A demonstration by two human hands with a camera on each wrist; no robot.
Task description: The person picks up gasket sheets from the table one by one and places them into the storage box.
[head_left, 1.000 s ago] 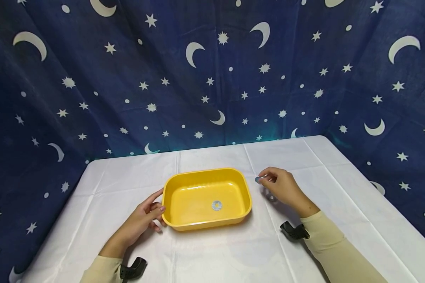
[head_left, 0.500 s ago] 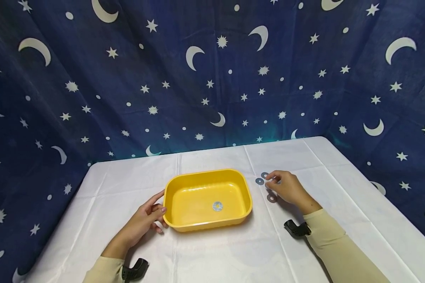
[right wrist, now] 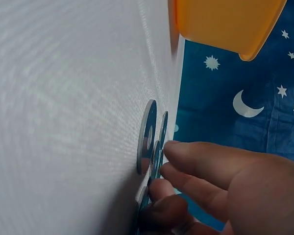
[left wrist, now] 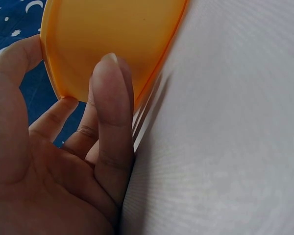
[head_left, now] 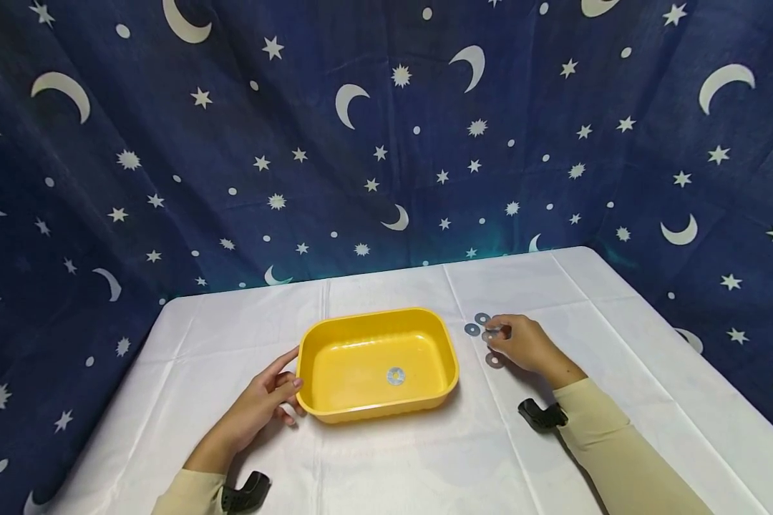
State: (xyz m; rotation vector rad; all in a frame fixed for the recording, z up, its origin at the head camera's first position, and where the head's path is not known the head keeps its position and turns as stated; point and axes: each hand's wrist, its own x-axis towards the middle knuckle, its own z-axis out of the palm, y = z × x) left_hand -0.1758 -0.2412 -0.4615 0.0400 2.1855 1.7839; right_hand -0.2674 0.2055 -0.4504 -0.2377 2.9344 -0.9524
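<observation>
A yellow rectangular tray (head_left: pixel 361 411) stands on the white table, with one metal washer (head_left: pixel 396 376) inside. My left hand (head_left: pixel 258 408) is at the tray's left end. In the left wrist view, its thumb and a fingertip touch the rim, the other fingers beside the wall. Right of the tray, my right hand (head_left: pixel 522 343) pinches a grey washer (head_left: pixel 487 336), close over the cloth. Around it lie more washers: one at the back (head_left: pixel 482 319), one on the left (head_left: pixel 472 330) and one in front (head_left: pixel 494 360). The right wrist view shows a near washer (right wrist: pixel 148 137) edge-on beside the fingertips.
A white cloth (head_left: pixel 412 465) with fold lines covers the table. Behind and at the sides hangs a dark blue curtain (head_left: pixel 264 107) with moons and stars. Each wrist wears a black mount, on the left (head_left: pixel 248 493) and on the right (head_left: pixel 542 416).
My right hand has let go of a washer left of the group and moved slightly right, onto another washer. The left hand and the tray stay in place; the head view has shifted slightly.
</observation>
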